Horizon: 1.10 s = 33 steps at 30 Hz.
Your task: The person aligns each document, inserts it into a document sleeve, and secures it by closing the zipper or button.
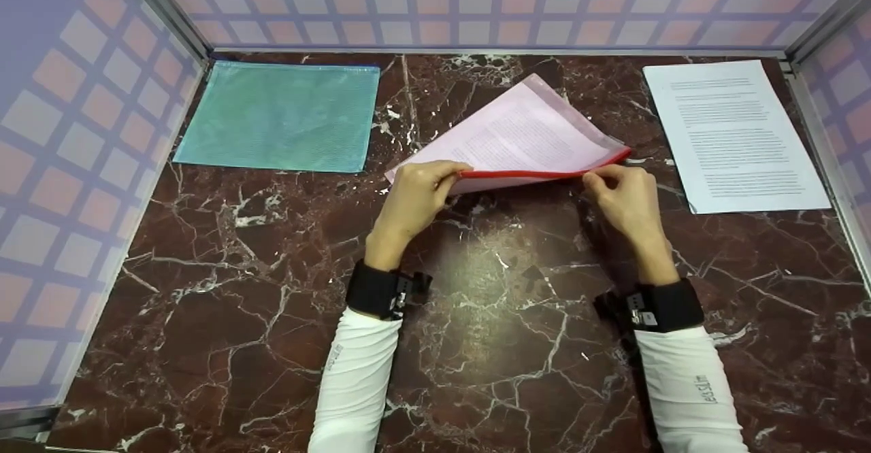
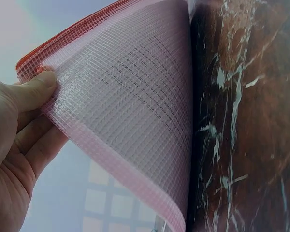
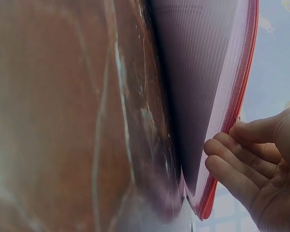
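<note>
A pink mesh zip pouch [image 1: 524, 126] with printed paper inside is lifted along its red zipper edge [image 1: 524, 175], its far corner pointing toward the back wall. My left hand [image 1: 416, 201] pinches the left end of that edge between thumb and fingers. In the left wrist view, the mesh and the printed text behind it curve down to the tabletop. Toward the other end, my right hand [image 1: 629, 201] pinches the red zipper edge, thumb against fingertips. The right wrist view shows the red end of the edge extending past these fingers [image 3: 232, 159].
A green mesh zip pouch [image 1: 279, 116] lies flat at the back left. Printed white sheets [image 1: 738, 137] lie at the back right. The dark red marbled tabletop [image 1: 490, 344] is bounded by checkered walls [image 1: 476, 4] at the back and sides.
</note>
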Tool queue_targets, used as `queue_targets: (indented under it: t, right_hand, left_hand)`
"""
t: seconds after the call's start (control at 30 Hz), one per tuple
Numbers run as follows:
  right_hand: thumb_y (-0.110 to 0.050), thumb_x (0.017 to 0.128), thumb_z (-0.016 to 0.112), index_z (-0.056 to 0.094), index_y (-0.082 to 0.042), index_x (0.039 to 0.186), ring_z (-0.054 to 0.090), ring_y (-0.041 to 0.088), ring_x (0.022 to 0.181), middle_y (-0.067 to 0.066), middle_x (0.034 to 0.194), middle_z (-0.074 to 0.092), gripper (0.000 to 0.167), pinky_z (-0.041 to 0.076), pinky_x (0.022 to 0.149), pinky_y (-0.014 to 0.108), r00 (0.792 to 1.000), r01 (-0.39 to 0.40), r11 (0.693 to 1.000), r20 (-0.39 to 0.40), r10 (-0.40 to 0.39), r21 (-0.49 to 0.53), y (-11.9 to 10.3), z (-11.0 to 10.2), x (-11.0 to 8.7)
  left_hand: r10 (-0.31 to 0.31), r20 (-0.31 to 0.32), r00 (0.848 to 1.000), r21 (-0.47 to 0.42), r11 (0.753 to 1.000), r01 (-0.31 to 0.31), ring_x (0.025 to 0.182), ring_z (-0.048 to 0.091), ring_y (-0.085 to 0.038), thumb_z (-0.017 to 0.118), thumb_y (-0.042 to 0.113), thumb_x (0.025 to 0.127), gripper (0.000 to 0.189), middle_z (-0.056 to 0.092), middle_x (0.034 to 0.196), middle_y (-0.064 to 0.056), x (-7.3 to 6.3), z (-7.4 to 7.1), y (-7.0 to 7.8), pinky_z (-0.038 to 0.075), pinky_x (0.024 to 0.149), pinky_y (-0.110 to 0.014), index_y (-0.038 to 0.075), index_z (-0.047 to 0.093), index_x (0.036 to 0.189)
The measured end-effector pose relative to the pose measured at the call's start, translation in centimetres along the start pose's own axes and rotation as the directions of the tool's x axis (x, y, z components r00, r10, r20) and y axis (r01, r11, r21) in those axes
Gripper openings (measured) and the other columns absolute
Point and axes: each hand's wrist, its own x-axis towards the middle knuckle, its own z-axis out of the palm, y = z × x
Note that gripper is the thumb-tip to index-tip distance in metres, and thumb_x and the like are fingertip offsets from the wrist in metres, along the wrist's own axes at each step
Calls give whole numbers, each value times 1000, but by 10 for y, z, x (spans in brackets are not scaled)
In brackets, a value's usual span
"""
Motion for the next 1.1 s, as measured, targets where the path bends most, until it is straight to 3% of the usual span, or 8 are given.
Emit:
queue_targets:
  t: [0.33,0.53,0.63,0.73,0.9,1.0,1.1]
  right_hand:
    - [-18,91,66,77,-1,101,70,41,96,20,100,76,23,52,85,49,1000,-24,999,-19,24,-24,11,-5,2]
    - [-20,92,65,77,-2,102,70,37,93,19,100,76,24,49,81,41,998,-54,998,-32,53,-37,18,-10,3]
    - [-21,93,64,78,-3,101,69,31,87,18,95,76,24,47,75,32,997,-64,997,-38,62,-45,22,-12,4]
    - [-22,93,64,78,-4,99,64,15,75,16,89,76,23,43,69,22,996,-77,996,-44,75,-46,26,-15,4]
    - [-20,92,66,79,-4,95,51,-12,62,0,74,73,21,40,62,13,993,-101,995,-57,100,-19,32,-21,5]
    - [-20,91,67,79,-4,94,50,-15,59,-17,67,66,21,40,58,10,992,-106,994,-62,106,-2,35,-24,5]
    - [-21,91,67,79,-4,94,51,-14,59,-20,66,64,21,40,58,9,992,-106,994,-62,106,0,36,-25,6]
  left_hand:
    - [-40,-36,999,18,999,41,98,75,-28,65,1,90,16,77,103,-13,-2,-5,-11,59,93,-33,1,76,102]
    - [-86,-50,995,29,996,87,100,74,-28,64,0,90,18,77,105,-12,-4,-11,-16,58,95,-36,3,75,104]
    - [-99,-58,993,36,994,101,100,74,-29,63,-1,90,18,77,105,-13,-5,-13,-18,58,94,-37,3,75,104]
    - [-108,-75,991,41,993,112,99,74,-28,63,-1,91,18,77,103,-12,-6,-16,-21,59,92,-37,4,76,103]
    - [-143,-112,983,38,988,148,98,75,-27,63,-1,90,19,78,101,-11,-8,-21,-26,59,90,-37,5,77,101]
    - [-159,-119,980,28,986,163,99,74,-26,62,-1,91,19,78,101,-11,-9,-23,-27,58,91,-37,6,77,101]
    - [-162,-113,980,29,986,167,99,74,-27,62,-1,91,19,78,102,-11,-9,-25,-28,58,91,-37,6,77,102]
